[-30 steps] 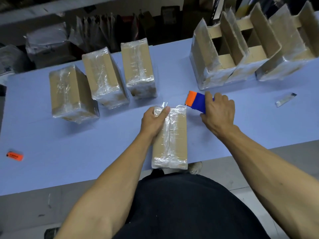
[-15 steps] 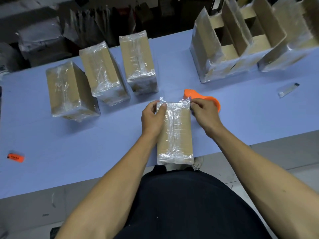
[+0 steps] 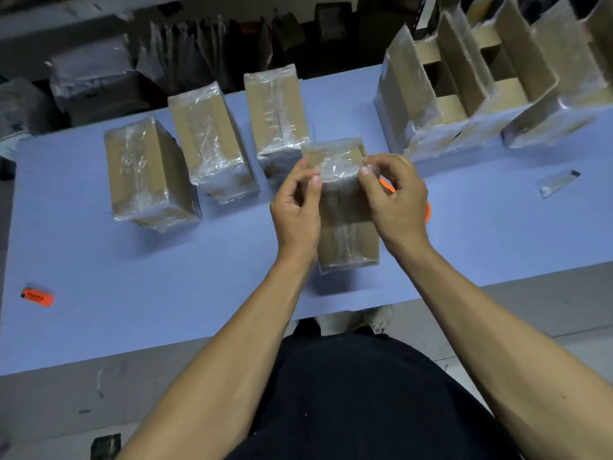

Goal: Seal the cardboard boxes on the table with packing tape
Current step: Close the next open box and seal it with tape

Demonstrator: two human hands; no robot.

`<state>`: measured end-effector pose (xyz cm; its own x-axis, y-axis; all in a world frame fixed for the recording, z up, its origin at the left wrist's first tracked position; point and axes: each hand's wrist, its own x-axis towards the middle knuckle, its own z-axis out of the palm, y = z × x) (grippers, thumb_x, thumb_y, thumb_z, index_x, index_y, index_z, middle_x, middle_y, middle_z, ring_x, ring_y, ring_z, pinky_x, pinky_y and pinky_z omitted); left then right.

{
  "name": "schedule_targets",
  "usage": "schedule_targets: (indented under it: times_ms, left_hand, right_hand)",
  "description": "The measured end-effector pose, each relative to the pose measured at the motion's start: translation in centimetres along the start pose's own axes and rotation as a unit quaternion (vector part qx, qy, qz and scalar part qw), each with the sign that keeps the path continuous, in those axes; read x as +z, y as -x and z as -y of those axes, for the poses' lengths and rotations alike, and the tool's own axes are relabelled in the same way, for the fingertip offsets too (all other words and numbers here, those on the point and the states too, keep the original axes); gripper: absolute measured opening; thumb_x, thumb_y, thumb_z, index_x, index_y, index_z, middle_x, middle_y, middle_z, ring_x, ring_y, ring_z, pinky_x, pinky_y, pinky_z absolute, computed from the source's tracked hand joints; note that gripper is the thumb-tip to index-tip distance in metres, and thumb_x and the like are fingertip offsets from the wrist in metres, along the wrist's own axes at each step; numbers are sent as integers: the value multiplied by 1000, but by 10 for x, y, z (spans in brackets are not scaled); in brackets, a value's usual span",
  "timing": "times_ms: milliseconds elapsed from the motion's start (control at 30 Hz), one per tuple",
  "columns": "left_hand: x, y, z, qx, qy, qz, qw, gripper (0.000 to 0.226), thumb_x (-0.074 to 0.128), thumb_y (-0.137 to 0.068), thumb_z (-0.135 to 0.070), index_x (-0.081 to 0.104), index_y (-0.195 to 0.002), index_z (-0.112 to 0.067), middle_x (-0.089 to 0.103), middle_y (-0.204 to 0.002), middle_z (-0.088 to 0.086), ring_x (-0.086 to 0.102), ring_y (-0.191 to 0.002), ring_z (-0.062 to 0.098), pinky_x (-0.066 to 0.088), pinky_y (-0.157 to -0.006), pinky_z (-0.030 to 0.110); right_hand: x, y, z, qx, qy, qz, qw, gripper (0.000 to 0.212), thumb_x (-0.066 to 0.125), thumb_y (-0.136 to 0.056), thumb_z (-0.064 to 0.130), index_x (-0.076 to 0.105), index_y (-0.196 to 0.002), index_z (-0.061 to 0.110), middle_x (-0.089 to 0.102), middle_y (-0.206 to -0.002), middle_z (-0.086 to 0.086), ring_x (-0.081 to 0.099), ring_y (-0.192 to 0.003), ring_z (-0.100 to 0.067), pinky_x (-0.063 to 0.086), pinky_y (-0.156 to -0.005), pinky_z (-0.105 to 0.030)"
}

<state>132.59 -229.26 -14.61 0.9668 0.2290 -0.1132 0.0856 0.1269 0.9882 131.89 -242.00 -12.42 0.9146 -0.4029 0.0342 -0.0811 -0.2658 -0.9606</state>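
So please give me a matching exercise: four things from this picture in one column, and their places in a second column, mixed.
Things:
1. box in hand
2. small orange item
3. open boxes
4. tape dispenser

Places:
A. far right of the table
B. near left edge of the table
C. mostly hidden behind the right hand
D. gripped between left hand and right hand

Pairs: 1-D, 2-B, 3-A, 4-C
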Motion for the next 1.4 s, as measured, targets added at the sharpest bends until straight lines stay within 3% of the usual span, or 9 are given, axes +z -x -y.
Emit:
schedule_targets:
  times_ms: [267,400,467,600,767,933,1067,1200,1400]
  left_hand:
    - [14,-3,-2,6,-12,-82,997,19,76,-88,-11,67,-72,-16,74,-95,-1,67,-118,14,49,-92,18]
    - [25,-7,-8,5,-105,-90,990,23,74,-89,-12,59,-71,-15,69,-125,3,64,-119,14,46,-84,19]
    - [29,-9,-10,-23,-97,-97,990,15,74,-87,-11,61,-84,-17,57,-143,4,61,-124,14,50,-92,24]
    - [31,-10,-14,-126,-18,-91,988,59,74,-86,-15,48,-138,-25,56,-132,-17,59,-113,-3,51,-96,23]
    - [32,-17,-24,-174,-16,-112,978,18,69,-90,-12,75,-105,-20,75,-103,-5,69,-98,9,51,-90,23]
    - [26,-31,-33,-202,-18,-9,979,30,58,-103,-30,72,-115,-7,75,-111,7,69,-110,24,54,-101,42]
    - [15,-31,-34,-209,28,88,974,49,56,-104,-26,49,-143,3,60,-140,20,58,-131,31,45,-113,46]
    - [-16,-22,-8,-132,-82,204,966,63,69,-96,-13,42,-152,-16,56,-146,-6,53,-134,4,46,-110,27]
    - [-34,12,43,-227,-132,136,955,41,53,-103,-40,49,-143,-33,69,-125,-15,67,-115,9,52,-103,37]
  right_hand:
    - [6,2,5,17,48,-68,996,28,70,-88,24,61,-70,5,58,-79,-7,55,-73,-12,49,-68,-33]
    - [7,-3,9,55,67,-91,992,18,67,-82,19,58,-70,10,58,-82,-4,49,-69,-1,38,-64,-16]
    - [12,-8,13,80,99,-53,990,18,68,-80,29,60,-89,16,58,-97,3,53,-86,-4,43,-76,-23]
    - [17,-11,18,66,171,12,983,36,69,-80,39,56,-108,19,57,-108,5,51,-107,-18,42,-91,-31]
    - [10,-14,10,68,98,-32,992,20,58,-91,25,74,-104,26,73,-101,14,64,-97,-3,51,-91,-33]
    - [-2,3,-21,133,-105,139,976,46,62,-97,35,45,-139,35,52,-138,20,51,-118,14,44,-95,-9]
    - [-5,12,-37,172,-52,89,980,33,64,-93,44,63,-120,24,71,-104,15,66,-96,1,52,-84,-24]
    - [-2,-6,-32,147,109,36,982,41,51,-88,66,66,-90,28,69,-85,16,61,-78,3,44,-69,-22]
    - [3,37,-69,220,12,193,956,34,45,-102,46,57,-132,36,66,-121,20,62,-110,3,47,-90,-18]
